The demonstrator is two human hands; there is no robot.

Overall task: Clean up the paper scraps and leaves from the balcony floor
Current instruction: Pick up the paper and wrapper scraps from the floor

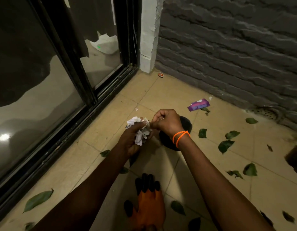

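Our left hand (129,140) curls its fingers (139,126) tightly round a wad of crumpled paper scraps (139,130), held above the balcony floor (161,90). Our right hand (166,121) is closed in a fist beside it, seemingly pinching a scrap against the wad. Leaves (225,145) lie scattered on the tiles.

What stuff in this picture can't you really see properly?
Head view only:
- Black round thing: the right hand and wrist cover most of it.
- Paper wad: the left hand grips it, and its print is too crumpled to read.
- Orange glove: cut off by the bottom edge.
- Red scrap in the corner: too small.
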